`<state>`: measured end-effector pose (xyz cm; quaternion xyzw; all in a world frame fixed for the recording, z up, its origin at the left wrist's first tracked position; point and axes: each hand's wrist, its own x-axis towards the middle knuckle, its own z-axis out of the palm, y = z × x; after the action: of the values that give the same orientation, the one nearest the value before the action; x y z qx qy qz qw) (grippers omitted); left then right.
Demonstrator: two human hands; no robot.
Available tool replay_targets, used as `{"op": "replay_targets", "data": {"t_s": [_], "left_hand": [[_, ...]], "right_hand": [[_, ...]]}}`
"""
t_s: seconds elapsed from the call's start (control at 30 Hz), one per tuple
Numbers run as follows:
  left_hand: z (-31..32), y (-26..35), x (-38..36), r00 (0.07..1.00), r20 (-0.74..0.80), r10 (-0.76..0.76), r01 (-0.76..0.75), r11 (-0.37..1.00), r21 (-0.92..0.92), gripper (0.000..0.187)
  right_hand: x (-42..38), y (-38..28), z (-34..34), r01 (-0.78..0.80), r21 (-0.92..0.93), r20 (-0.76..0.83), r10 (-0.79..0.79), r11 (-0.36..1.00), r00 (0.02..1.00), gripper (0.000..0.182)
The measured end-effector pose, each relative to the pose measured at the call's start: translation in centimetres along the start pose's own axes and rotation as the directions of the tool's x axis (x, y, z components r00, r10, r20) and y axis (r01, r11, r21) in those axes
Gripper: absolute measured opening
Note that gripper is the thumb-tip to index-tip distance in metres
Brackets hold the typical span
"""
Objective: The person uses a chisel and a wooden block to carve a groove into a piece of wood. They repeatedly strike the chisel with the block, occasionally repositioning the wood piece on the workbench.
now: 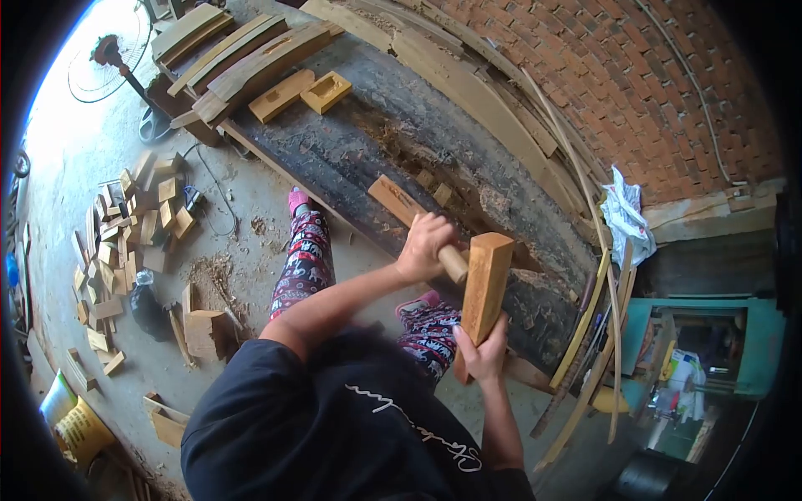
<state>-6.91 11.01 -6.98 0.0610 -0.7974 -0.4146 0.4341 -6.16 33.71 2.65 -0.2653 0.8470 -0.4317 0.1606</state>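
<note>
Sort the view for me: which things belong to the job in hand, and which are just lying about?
In the job, it seems:
wooden block, in the right hand
wooden tool, in the left hand
bench

Apparently just lying about:
wood scraps on the floor
plastic bag
yellow sack

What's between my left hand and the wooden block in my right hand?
Only the round wooden handle gripped in your left hand; its end juts toward the wooden block in your right hand. Nothing else visible stands between.
</note>
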Motion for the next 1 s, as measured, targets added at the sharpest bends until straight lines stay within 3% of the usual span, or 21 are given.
{"op": "replay_targets", "data": {"t_s": [0.03, 0.07, 0.13, 0.17, 0.2, 0.27, 0.33, 0.37, 0.47, 0.53, 0.67, 0.8, 0.83, 0.9, 0.93, 1.0], "left_hand": [[0.0, 0.0, -0.1, 1.0, 0.017, 0.0, -0.001, 1.0, 0.013, 0.029], [-0.2, 0.5, 0.2, 1.0, -0.012, 0.001, -0.001, 1.0, -0.02, 0.03], [-0.3, 1.1, 0.5, 0.997, -0.067, -0.047, 0.042, 0.997, -0.071, 0.031], [-0.4, 1.2, 0.6, 0.996, -0.06, -0.062, 0.058, 0.996, -0.066, 0.032], [-0.2, 1.2, 0.6, 0.997, -0.061, -0.057, 0.053, 0.996, -0.068, 0.032], [-0.2, 1.1, 0.2, 0.995, -0.036, -0.094, 0.091, 0.994, -0.068, 0.028], [-0.6, 0.3, 0.4, 0.998, -0.029, -0.056, 0.056, 0.998, -0.014, 0.029], [-0.8, 0.3, 0.5, 1.0, -0.011, -0.023, 0.023, 0.999, 0.035, 0.029], [-1.0, 0.4, 0.9, 0.998, -0.059, -0.019, 0.018, 1.0, -0.016, 0.031], [-1.3, 1.1, 0.7, 0.999, -0.041, -0.002, 0.001, 1.0, -0.029, 0.032], [-1.7, 1.7, 0.7, 0.999, 0.006, 0.04, -0.04, 0.997, -0.071, 0.033], [-1.3, 2.2, 1.6, 0.996, -0.082, -0.047, 0.037, 0.993, -0.116, 0.038], [-1.1, 2.0, 2.1, 0.971, -0.134, -0.198, 0.164, 0.959, -0.233, 0.038], [-2.1, 2.7, 3.7, 0.873, -0.155, -0.462, 0.356, 0.821, -0.446, 0.036], [-3.1, 3.4, 5.0, 0.852, -0.199, -0.484, 0.331, 0.793, -0.512, 0.031], [-5.0, 3.0, 6.8, 0.713, -0.155, -0.684, 0.429, 0.6, -0.675, 0.029]], "right_hand": [[0.2, 0.1, -0.8, 0.104, -0.083, -0.052, -0.108, 0.991, 0.993, 0.048], [0.3, -2.0, -1.3, 0.143, -0.043, -0.127, -0.147, 0.989, 0.981, 0.046], [-0.6, -1.2, -1.2, 0.242, 0.291, -0.361, -0.128, 0.926, 0.924, 0.045], [-0.2, -1.7, -2.0, 0.397, 0.333, -0.286, -0.309, 0.856, 0.907, 0.036], [0.2, -2.2, -1.5, 0.499, 0.384, -0.346, -0.38, 0.777, 0.858, 0.032], [0.5, 0.4, -0.5, 0.503, 0.122, -0.237, -0.467, 0.856, 0.852, 0.042], [0.5, 0.8, 0.2, 0.175, -0.139, 0.031, -0.172, 0.975, 0.985, 0.057], [0.4, 1.2, 0.1, 0.08, -0.069, 0.029, -0.078, 0.994, 0.997, 0.068], [0.4, 1.4, -1.2, 0.076, 0.043, -0.126, -0.071, 0.996, 0.99, 0.067], [0.9, 1.6, -1.3, 0.161, 0.096, -0.243, -0.133, 0.982, 0.961, 0.056], [1.0, 1.8, -1.3, -0.01, 0.011, -0.149, 0.012, 1.0, 0.989, 0.052], [0.2, 2.7, 0.5, -0.165, -0.137, -0.027, 0.163, 0.977, 0.986, 0.057], [0.0, 3.5, 1.4, -0.104, -0.18, -0.048, 0.097, 0.978, 0.994, 0.054], [0.3, 2.7, 2.0, -0.15, -0.387, 0.022, 0.171, 0.91, 0.985, 0.064], [0.5, 3.1, 2.3, -0.159, -0.462, 0.052, 0.206, 0.873, 0.977, 0.067], [0.7, 2.9, 2.4, -0.151, -0.462, 0.044, 0.193, 0.874, 0.98, 0.068]]}}
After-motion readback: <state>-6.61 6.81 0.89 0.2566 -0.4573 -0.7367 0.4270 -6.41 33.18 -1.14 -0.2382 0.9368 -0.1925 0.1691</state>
